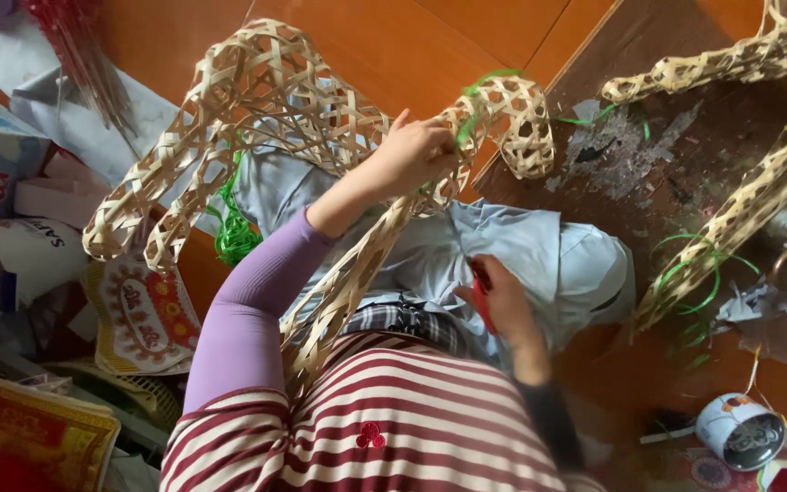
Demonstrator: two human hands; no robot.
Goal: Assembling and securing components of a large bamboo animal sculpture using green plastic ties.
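Pale straw-coloured woven bamboo lattice frame (257, 100), open hexagonal weave; bright green plastic strip (477, 91) threaded through its looped end. Lilac ribbed sleeve (252, 305) on the left arm; dark grey sleeve (548, 424) on the right arm. Red-and-white striped fabric (393, 428) with a small red emblem. Light blue cloth (521, 246). Red-handled tool (482, 301) in the right hand (503, 305). Orange-brown wooden floor (393, 46).

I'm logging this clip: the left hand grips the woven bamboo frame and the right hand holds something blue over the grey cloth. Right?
Not quite. In the head view the right hand holds something red, not blue. The rest stands: the left hand grips the woven bamboo frame, above the grey cloth.
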